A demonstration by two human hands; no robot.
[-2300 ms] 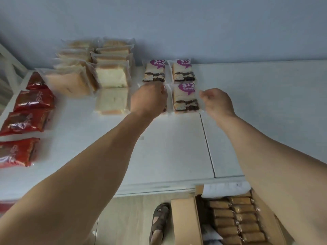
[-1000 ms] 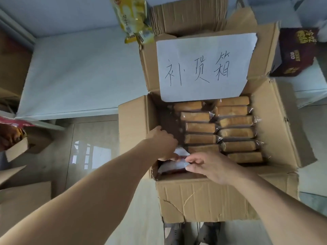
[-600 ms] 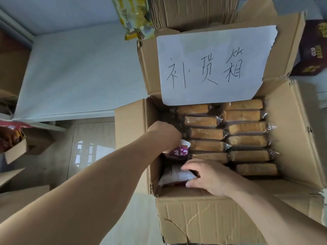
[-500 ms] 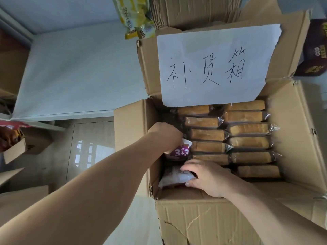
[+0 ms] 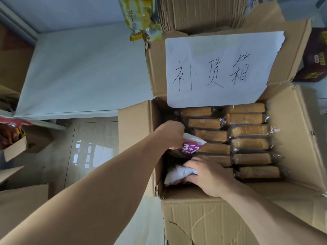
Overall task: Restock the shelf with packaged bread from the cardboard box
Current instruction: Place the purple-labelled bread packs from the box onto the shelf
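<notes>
An open cardboard box (image 5: 198,218) stands on the floor in front of me, with a handwritten paper sign (image 5: 221,68) on its rear flap. Inside lie two rows of several brown bread loaves in clear wrap (image 5: 247,144). My left hand (image 5: 170,134) grips a white packet with a purple "3+2" label (image 5: 192,146), lifted at the box's left side. Just below it, my right hand (image 5: 207,174) grips a second white packet (image 5: 177,175) lying at the box's near left corner.
A white shelf board (image 5: 85,71) runs behind and left of the box. Yellow snack bags (image 5: 139,18) and a stack of flat cardboard (image 5: 201,11) hang above the box. A dark red carton (image 5: 313,57) sits at right. Small cardboard boxes (image 5: 19,147) stand at left.
I turned from the shelf down to the box. Both hands reached into its left side; the left hand has raised a "3+2" packet and the right hand has closed round a second packet.
</notes>
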